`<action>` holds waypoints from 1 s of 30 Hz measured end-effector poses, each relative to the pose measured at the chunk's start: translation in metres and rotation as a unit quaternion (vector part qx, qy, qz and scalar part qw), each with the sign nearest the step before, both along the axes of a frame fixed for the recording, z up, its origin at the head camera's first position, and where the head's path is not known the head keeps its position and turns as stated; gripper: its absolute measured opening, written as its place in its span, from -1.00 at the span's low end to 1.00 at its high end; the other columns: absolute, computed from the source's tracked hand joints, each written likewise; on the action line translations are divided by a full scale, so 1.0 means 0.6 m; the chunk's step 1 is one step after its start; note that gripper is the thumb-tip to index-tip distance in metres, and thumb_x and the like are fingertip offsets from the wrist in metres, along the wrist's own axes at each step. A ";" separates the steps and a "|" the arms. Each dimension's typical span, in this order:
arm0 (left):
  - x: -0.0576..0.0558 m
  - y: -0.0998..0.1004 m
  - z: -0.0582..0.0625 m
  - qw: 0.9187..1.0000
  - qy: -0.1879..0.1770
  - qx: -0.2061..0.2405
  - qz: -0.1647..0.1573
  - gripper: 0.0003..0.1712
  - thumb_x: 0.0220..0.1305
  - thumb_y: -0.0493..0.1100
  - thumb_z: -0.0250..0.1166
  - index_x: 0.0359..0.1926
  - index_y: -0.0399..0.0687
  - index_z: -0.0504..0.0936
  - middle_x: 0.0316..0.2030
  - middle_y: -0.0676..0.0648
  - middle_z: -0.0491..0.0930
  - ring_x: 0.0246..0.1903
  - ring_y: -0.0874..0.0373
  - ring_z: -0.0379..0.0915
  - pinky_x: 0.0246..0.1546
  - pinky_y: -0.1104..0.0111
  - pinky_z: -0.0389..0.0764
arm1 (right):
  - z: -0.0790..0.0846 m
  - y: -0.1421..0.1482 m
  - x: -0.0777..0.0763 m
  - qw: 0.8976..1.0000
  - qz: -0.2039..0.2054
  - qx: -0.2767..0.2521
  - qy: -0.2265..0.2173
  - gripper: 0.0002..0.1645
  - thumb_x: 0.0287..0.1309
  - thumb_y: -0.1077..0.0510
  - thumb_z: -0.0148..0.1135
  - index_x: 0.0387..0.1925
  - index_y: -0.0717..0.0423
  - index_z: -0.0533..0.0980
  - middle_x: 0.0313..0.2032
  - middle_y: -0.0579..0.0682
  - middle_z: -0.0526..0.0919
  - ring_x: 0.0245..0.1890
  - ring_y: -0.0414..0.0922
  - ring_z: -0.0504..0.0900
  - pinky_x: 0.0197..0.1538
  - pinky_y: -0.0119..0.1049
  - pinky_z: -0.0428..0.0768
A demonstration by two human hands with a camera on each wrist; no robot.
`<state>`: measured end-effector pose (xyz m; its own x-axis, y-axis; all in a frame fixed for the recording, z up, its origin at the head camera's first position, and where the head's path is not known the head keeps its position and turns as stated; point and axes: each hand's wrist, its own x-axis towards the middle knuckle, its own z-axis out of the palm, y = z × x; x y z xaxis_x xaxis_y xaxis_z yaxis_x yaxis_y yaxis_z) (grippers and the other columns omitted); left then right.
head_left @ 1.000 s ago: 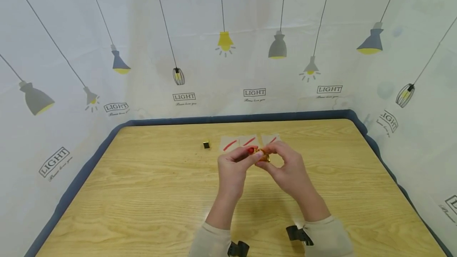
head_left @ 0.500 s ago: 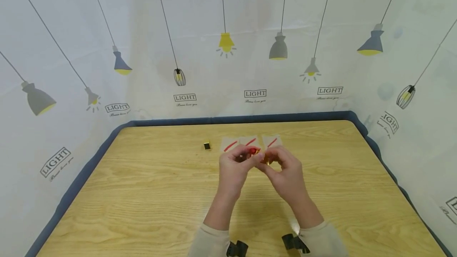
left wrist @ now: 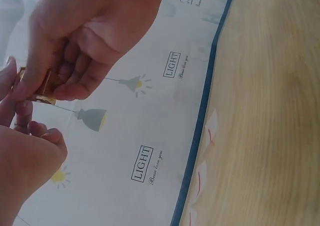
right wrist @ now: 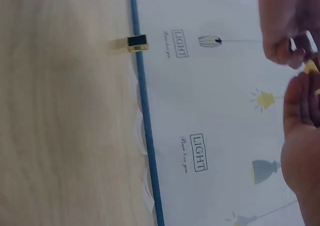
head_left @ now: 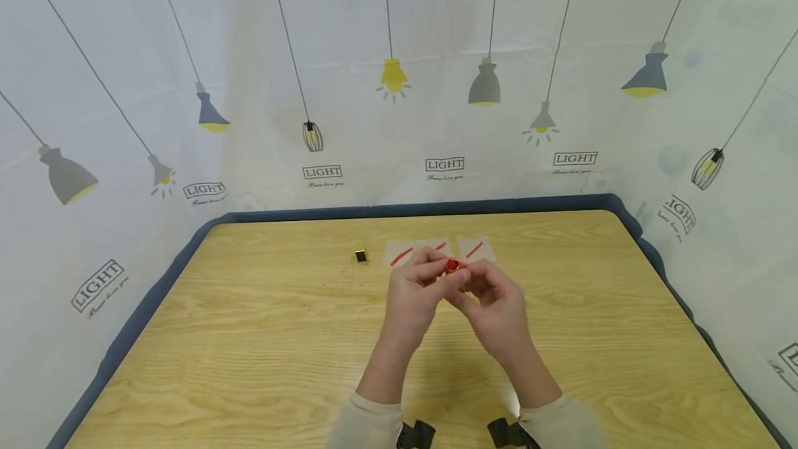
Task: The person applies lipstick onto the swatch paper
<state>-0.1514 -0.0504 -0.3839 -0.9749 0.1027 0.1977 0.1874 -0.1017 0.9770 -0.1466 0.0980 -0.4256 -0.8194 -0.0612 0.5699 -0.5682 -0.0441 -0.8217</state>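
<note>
A small lipstick [head_left: 452, 265], gold with a red end, is held between both hands above the table. In the head view the red end faces up, and fingers cover most of the gold part. My left hand [head_left: 414, 296] pinches it from the left between thumb and fingers. From the right, my right hand [head_left: 500, 310] pinches the gold part. The left wrist view shows the shiny gold tube [left wrist: 48, 87] between the right hand [left wrist: 85, 35] and the left hand [left wrist: 30, 158]. Only a yellow sliver of the lipstick [right wrist: 312, 68] appears in the right wrist view.
A small black-and-gold block, perhaps the cap [head_left: 361, 256], stands on the wooden table [head_left: 262, 338] left of the hands. Behind the hands lie white paper pieces [head_left: 476, 249] with red strokes. A dark blue edge [head_left: 399, 210] borders the table before a lamp-print wall covering.
Both hands have drawn closer together around the lipstick. Its red end has shifted right and now faces more upward, while the gold part has become mostly hidden by fingers.
</note>
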 end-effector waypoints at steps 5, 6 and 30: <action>0.004 0.016 -0.001 0.999 0.015 0.031 0.031 -0.78 0.27 -0.31 0.54 -0.13 -0.42 0.84 -0.25 0.06 0.57 -0.18 0.20 0.50 -0.27 0.52 0.64 | -0.015 -0.017 -0.002 0.982 -0.124 0.042 0.134 -0.74 0.24 0.33 0.50 -0.30 0.35 0.52 -0.35 0.03 0.59 -0.34 -0.21 0.60 -0.12 -0.57 0.64; 0.005 0.019 -0.002 0.999 0.016 0.034 0.036 -0.79 0.26 -0.32 0.54 -0.15 -0.43 0.84 -0.27 0.06 0.57 -0.21 0.20 0.51 -0.28 0.53 0.64 | -0.017 -0.019 -0.003 0.972 -0.161 0.061 0.162 -0.68 0.30 0.22 0.49 -0.33 0.34 0.50 -0.38 0.07 0.56 -0.38 -0.17 0.57 -0.17 -0.56 0.61; 0.004 0.016 0.006 0.999 0.014 0.019 0.049 -0.81 0.28 -0.22 0.55 -0.19 -0.29 0.88 -0.32 0.07 0.55 -0.20 0.19 0.44 -0.40 0.49 0.55 | -0.007 -0.004 -0.004 0.984 -0.095 0.069 0.134 -0.62 -0.07 0.60 0.55 -0.31 0.29 0.54 -0.34 0.06 0.65 -0.40 -0.12 0.53 -0.27 -0.43 0.59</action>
